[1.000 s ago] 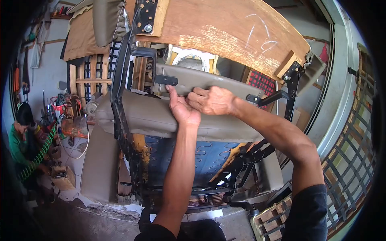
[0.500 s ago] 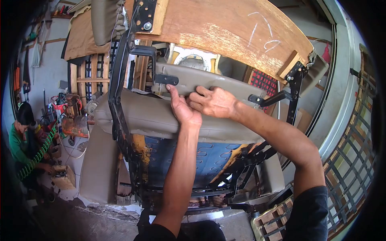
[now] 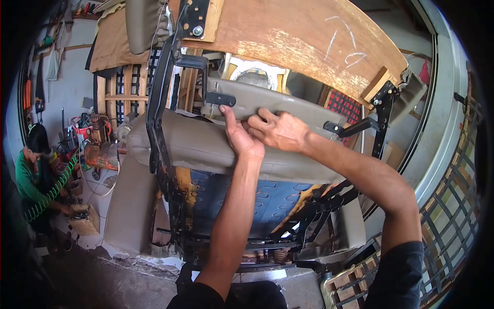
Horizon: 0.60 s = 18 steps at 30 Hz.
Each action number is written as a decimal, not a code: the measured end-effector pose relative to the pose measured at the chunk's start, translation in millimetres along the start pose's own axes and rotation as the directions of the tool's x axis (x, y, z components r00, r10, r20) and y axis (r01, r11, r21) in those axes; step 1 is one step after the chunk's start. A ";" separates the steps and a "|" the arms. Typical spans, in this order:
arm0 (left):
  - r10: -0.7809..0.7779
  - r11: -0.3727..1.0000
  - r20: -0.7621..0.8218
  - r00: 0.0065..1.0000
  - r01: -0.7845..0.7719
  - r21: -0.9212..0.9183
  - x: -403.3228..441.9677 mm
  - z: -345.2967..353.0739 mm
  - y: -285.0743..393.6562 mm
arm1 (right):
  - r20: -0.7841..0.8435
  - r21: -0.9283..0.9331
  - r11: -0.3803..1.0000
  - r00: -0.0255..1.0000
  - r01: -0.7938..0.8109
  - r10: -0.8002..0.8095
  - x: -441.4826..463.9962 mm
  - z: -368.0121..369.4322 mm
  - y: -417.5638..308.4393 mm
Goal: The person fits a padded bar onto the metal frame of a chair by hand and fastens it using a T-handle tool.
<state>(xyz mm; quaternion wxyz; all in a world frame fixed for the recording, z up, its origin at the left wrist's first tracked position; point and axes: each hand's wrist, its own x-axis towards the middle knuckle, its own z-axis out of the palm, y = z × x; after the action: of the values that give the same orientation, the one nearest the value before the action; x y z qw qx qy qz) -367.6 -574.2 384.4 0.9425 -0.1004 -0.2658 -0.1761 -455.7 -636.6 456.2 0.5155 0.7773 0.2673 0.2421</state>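
Note:
My left hand is palm up in the gap between a padded grey-brown panel and the thick grey-brown seat cushion. Its thumb points up, the tip just below a black metal bracket; its other fingers are hidden. Against it lies my right hand, fingers curled in, back toward me. Whatever the right fingers grip is hidden. Below the cushion, blue backing with wavy springs shows inside the black metal frame. Both wrists cross in front of the cushion.
A chalk-marked wooden board spans the top of the frame. At left, a person in green sits by a small wooden box, near a coiled green hose and an orange compressor. A webbed lattice stands at right.
The whole view has shifted slightly to the right in the frame. Both hands keep nearly the same pose and place against the seat.

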 end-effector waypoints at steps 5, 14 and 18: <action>0.059 0.997 -0.104 0.993 -0.053 0.062 2.1 -1.6 -3.3 | -0.054 -0.013 0.999 0.998 -0.034 0.033 0.3 8.5 -4.7; 0.004 0.999 -0.091 0.996 -0.008 -0.037 5.4 -8.3 -5.2 | 0.000 0.024 0.999 1.000 0.022 -0.022 3.9 2.9 3.5; 0.016 0.999 -0.109 0.994 -0.020 -0.031 -1.4 1.4 0.4 | -0.026 0.232 0.973 0.999 -0.014 0.021 4.0 -13.6 4.8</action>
<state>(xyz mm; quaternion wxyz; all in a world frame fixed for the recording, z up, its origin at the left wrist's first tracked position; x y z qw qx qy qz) -369.3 -573.1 384.7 0.9554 -0.1081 -0.2105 -0.1769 -460.7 -626.3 465.9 0.4152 0.8310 0.2944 0.2247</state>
